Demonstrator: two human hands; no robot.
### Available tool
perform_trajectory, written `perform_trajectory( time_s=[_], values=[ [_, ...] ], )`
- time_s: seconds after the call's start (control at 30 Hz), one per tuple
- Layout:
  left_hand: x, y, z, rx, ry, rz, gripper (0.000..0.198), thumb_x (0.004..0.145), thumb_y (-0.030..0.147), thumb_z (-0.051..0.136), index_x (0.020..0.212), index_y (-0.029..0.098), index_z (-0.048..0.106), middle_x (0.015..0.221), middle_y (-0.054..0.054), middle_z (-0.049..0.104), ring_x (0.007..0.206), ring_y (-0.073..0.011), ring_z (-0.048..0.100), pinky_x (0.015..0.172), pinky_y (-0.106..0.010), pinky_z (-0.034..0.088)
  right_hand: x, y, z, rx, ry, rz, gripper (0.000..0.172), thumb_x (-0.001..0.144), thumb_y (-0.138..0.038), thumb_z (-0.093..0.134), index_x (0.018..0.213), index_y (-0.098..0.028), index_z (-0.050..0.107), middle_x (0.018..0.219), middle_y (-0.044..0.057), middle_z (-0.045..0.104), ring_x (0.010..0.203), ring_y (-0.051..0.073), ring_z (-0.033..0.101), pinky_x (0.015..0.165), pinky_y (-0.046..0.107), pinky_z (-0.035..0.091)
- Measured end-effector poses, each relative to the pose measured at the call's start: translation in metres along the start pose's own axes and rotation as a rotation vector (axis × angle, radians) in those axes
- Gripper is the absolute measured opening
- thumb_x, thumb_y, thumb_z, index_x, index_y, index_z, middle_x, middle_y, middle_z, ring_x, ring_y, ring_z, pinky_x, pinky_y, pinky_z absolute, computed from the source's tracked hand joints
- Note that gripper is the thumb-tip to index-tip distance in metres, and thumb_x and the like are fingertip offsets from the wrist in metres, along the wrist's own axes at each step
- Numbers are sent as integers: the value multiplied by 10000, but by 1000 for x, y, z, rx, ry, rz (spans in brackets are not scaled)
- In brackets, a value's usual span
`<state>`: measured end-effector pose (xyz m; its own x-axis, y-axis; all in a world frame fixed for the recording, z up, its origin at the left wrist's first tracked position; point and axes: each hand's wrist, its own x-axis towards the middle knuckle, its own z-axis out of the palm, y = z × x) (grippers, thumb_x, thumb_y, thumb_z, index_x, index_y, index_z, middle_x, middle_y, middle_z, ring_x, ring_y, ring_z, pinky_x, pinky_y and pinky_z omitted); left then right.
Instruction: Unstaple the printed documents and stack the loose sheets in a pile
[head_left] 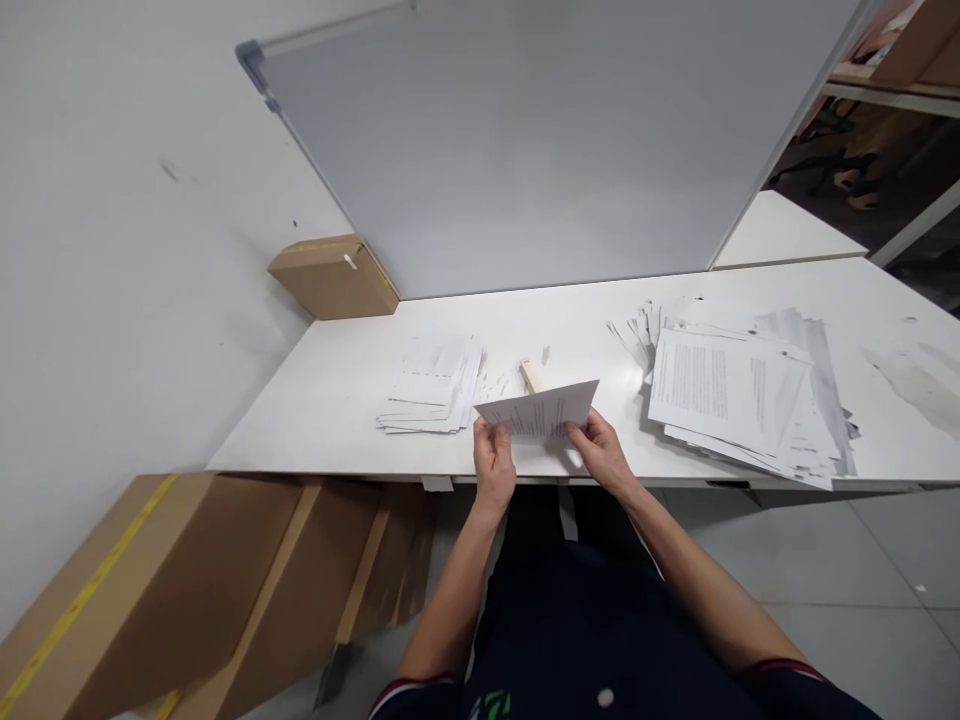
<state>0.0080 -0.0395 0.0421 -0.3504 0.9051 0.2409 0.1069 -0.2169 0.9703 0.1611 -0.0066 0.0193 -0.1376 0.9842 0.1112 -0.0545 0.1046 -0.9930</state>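
Note:
I hold a printed sheet of paper [541, 410] in both hands just above the front edge of a white table [330, 400]. My left hand [493, 465] grips its left lower edge and my right hand [602, 452] grips its right lower edge, fingers closed on the paper. The sheet looks folded or bent, its top edge tilted up to the right. Behind it lies a small cream-coloured tool [531, 375] among tiny paper scraps. A small stack of folded sheets [433, 388] lies to the left. A large loose pile of printed sheets [750, 392] lies to the right.
A whiteboard [540, 140] leans against the wall behind the table. A brown cardboard box [334, 277] sits at the table's far left corner. Large flat cardboard boxes [172, 590] lean under the table on the left. A second white table and shelving stand at the far right.

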Motion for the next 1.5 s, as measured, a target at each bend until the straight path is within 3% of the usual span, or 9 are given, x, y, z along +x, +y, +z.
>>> perform_trajectory(
  time_s=[0.2, 0.37, 0.7, 0.8, 0.9, 1.07, 1.17, 1.3, 1.5],
  values=[
    [1, -3, -3, 107, 5, -15, 281, 848, 425, 394, 907, 177, 512, 884, -53, 549, 900, -172, 520, 831, -276, 387, 2, 8, -1, 36, 1, 12, 296, 769, -370, 519, 1012, -205, 556, 977, 47, 621, 935, 205, 550, 811, 331, 425],
    [4, 2, -3, 90, 36, 38, 244, 848, 410, 403, 896, 187, 489, 855, -32, 544, 847, -152, 526, 794, -262, 399, 3, -2, -1, -60, 5, -29, 268, 781, -354, 506, 990, -198, 564, 936, 44, 623, 881, 196, 556, 797, 323, 425],
    [6, 1, -3, 51, 52, -20, 296, 837, 426, 415, 970, 187, 528, 969, -62, 572, 1009, -180, 512, 916, -291, 364, 4, -3, 5, -136, 35, -35, 289, 785, -365, 479, 1009, -196, 547, 947, 48, 625, 885, 202, 563, 784, 325, 432],
    [7, -1, -4, -38, 31, -48, 316, 834, 433, 416, 1006, 191, 524, 1008, -66, 571, 1016, -175, 512, 899, -295, 388, 7, -24, -3, -336, 16, -114, 250, 814, -341, 438, 990, -211, 558, 897, 39, 626, 832, 194, 566, 724, 295, 427],
    [10, -7, -8, -129, 32, -64, 308, 814, 410, 468, 1044, 206, 493, 988, -61, 568, 951, -157, 538, 873, -311, 414, 10, -66, -17, -711, -69, -264, 217, 852, -268, 378, 961, -217, 559, 850, 35, 620, 739, 172, 555, 668, 267, 387],
    [16, -23, -23, -60, 68, -40, 507, 729, 277, 602, 1187, 255, 386, 1180, -84, 473, 1109, -175, 461, 963, -357, 335, 12, -124, -24, -1416, -222, -391, 324, 750, 28, 308, 849, -169, 546, 637, 40, 575, 623, 169, 509, 747, 323, 287],
    [18, -29, -28, 51, -66, -11, 485, 707, 220, 599, 1163, 243, 436, 1234, -81, 450, 1187, -194, 398, 1006, -374, 275, 12, -131, -13, -1588, -323, -380, 326, 681, 68, 356, 832, -165, 526, 637, 45, 575, 627, 176, 513, 745, 342, 256],
    [18, -35, -28, 97, -247, -87, 371, 701, 219, 576, 1070, 206, 540, 1127, -74, 540, 1100, -203, 477, 938, -346, 348, 14, -120, 1, -1644, -442, -276, 282, 696, 42, 407, 850, -163, 521, 695, 60, 599, 673, 191, 542, 705, 334, 252],
    [16, -45, -26, 132, -259, -165, 213, 750, 343, 547, 887, 198, 623, 860, -44, 624, 849, -194, 564, 781, -304, 414, 15, -111, 2, -1663, -473, -233, 282, 677, 58, 416, 840, -154, 507, 714, 67, 602, 693, 195, 554, 655, 314, 251]
  ],
)
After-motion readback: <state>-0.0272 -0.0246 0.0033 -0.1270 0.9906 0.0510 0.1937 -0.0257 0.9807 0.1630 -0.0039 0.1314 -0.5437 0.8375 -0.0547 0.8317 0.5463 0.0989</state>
